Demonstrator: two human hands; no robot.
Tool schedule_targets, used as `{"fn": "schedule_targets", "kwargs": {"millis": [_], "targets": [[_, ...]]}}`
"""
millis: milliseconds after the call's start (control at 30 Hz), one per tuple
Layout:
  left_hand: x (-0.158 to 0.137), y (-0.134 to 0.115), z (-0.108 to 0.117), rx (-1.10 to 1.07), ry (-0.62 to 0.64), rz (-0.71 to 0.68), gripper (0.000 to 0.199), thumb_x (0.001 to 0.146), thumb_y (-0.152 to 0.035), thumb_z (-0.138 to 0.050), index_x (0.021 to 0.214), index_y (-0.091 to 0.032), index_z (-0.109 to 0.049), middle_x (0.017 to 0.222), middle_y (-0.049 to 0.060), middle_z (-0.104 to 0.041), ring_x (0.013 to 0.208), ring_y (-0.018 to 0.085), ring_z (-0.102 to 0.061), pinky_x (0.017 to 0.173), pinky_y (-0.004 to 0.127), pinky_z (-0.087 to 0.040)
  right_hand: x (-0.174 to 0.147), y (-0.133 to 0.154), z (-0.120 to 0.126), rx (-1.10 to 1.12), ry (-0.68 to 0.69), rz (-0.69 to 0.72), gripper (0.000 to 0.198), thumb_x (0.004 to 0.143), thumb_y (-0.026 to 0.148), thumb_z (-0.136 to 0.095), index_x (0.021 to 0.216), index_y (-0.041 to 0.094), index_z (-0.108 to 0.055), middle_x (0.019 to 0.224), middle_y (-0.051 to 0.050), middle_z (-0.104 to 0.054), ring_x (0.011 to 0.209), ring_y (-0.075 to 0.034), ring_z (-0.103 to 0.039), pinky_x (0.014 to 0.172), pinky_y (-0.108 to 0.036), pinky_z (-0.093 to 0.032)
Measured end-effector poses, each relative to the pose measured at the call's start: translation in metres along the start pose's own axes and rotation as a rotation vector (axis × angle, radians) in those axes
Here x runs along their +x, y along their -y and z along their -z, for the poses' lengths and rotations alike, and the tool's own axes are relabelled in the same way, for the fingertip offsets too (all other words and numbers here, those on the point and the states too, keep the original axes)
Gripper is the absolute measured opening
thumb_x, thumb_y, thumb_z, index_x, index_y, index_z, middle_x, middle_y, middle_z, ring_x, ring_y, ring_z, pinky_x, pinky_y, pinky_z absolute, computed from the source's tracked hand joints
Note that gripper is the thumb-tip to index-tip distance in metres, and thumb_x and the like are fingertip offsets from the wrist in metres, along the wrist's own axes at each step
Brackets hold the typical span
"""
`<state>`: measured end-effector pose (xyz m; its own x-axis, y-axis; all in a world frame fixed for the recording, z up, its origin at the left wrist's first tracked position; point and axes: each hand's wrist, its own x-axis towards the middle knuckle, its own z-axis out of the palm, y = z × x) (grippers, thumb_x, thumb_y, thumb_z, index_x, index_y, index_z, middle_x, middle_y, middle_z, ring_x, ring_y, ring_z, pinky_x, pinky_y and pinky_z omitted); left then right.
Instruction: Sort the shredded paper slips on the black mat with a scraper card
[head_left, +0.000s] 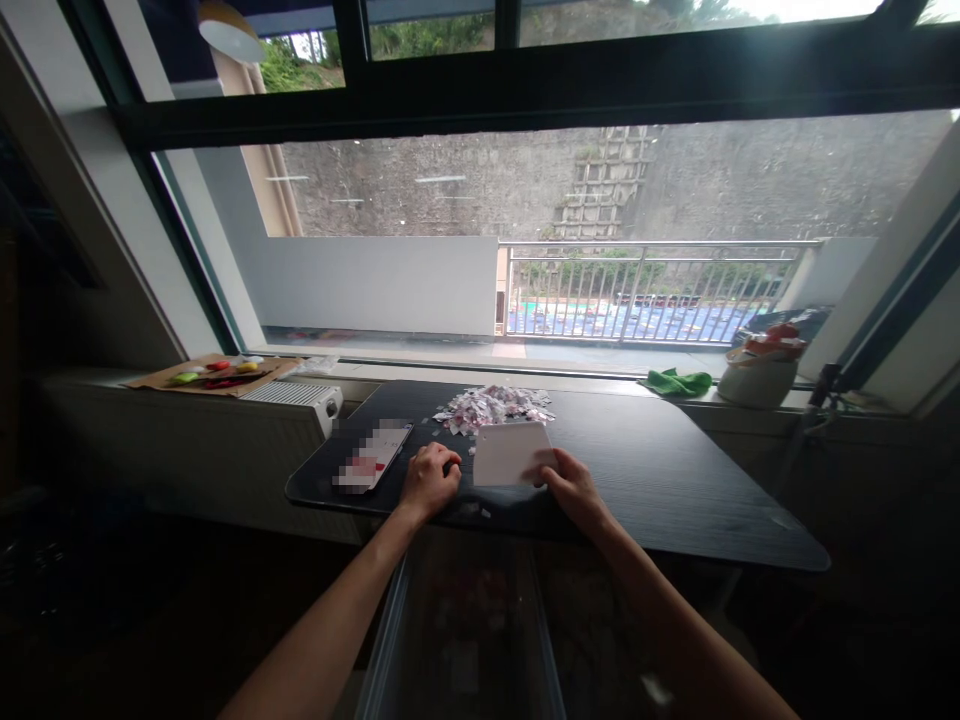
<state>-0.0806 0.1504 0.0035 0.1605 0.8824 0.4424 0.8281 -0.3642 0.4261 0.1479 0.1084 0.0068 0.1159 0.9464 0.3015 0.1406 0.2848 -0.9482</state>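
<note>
My right hand (571, 487) grips the lower right corner of a plain white card (511, 452) and holds it up over the near part of the dark table. Close to the card's left side is my left hand (433, 478), its fingers curled in; whatever they may hold is hidden. Behind the card a heap of small whitish paper pieces (491, 405) lies on the table, partly covered by the card. Left of my left hand rests a flat white-and-red item (386, 455), partly blurred out. A few loose scraps (485, 513) lie near the front edge.
The black table (637, 470) stands against a large window. Below its front edge is a clear plastic bin (465, 640). A white radiator (296, 395) with cardboard (217, 372) is at left. On the sill at right are a green cloth (679, 382) and a pale filled container (761, 375).
</note>
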Motion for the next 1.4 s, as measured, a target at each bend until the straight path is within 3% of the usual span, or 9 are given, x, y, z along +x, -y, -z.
{"fn": "schedule_targets", "kwargs": {"millis": [333,533,867,967,1167,1267,1400], "targets": [[-0.001,-0.002,0.002,0.015,0.010,0.014,0.018,0.075,-0.017,-0.051,0.081,-0.020,-0.068,0.091,0.005,-0.064,0.093,0.020,-0.057,0.087,0.034,-0.043,-0.003,-0.003,0.001,0.053,0.145,-0.029,0.017,0.066,0.022,-0.057,0.079,0.017,-0.064,0.070,0.001,-0.065,0.061,-0.014,-0.059,0.058,-0.026,-0.049],[0.000,-0.002,0.001,0.020,0.009,0.007,0.019,0.075,-0.017,-0.050,0.081,-0.020,-0.068,0.090,0.004,-0.064,0.091,0.020,-0.057,0.086,0.034,-0.043,-0.004,0.000,0.001,0.076,0.128,-0.012,0.016,0.066,0.025,-0.060,0.079,0.017,-0.064,0.067,0.001,-0.064,0.059,-0.013,-0.058,0.056,-0.026,-0.048],[0.000,-0.002,0.000,0.050,-0.008,0.006,0.020,0.074,-0.017,-0.049,0.081,-0.020,-0.068,0.091,0.005,-0.065,0.091,0.021,-0.058,0.084,0.034,-0.044,-0.005,0.008,0.000,0.094,0.218,-0.044,0.023,0.061,0.030,-0.067,0.080,0.017,-0.066,0.071,-0.001,-0.066,0.064,-0.016,-0.060,0.061,-0.029,-0.049],[0.000,-0.001,0.000,0.050,-0.015,-0.005,0.019,0.074,-0.017,-0.050,0.080,-0.021,-0.068,0.090,0.005,-0.065,0.090,0.021,-0.058,0.082,0.033,-0.044,-0.005,0.008,0.002,0.110,0.181,-0.056,0.021,0.061,0.030,-0.064,0.077,0.017,-0.066,0.067,0.000,-0.064,0.059,-0.014,-0.056,0.056,-0.026,-0.047],[0.001,0.001,-0.002,0.012,-0.006,-0.010,0.018,0.075,-0.017,-0.051,0.080,-0.020,-0.068,0.088,0.004,-0.064,0.091,0.020,-0.057,0.085,0.034,-0.043,-0.003,0.001,0.005,-0.001,-0.120,-0.033,0.019,0.062,0.030,-0.053,0.070,0.016,-0.063,0.063,0.000,-0.060,0.058,-0.014,-0.053,0.053,-0.025,-0.043],[0.001,0.000,-0.001,0.009,-0.003,-0.013,0.018,0.075,-0.017,-0.051,0.081,-0.020,-0.068,0.089,0.005,-0.064,0.091,0.020,-0.057,0.085,0.034,-0.043,-0.003,0.001,0.004,-0.047,-0.108,-0.035,0.019,0.062,0.029,-0.051,0.070,0.016,-0.063,0.065,-0.001,-0.061,0.060,-0.015,-0.054,0.055,-0.026,-0.044],[0.000,-0.001,0.000,0.014,-0.006,-0.006,0.017,0.075,-0.017,-0.051,0.080,-0.020,-0.067,0.089,0.005,-0.064,0.091,0.020,-0.057,0.085,0.035,-0.043,-0.005,0.004,0.003,-0.024,0.014,-0.035,0.018,0.061,0.030,-0.054,0.069,0.016,-0.063,0.062,0.001,-0.060,0.057,-0.013,-0.052,0.052,-0.024,-0.042]]}}
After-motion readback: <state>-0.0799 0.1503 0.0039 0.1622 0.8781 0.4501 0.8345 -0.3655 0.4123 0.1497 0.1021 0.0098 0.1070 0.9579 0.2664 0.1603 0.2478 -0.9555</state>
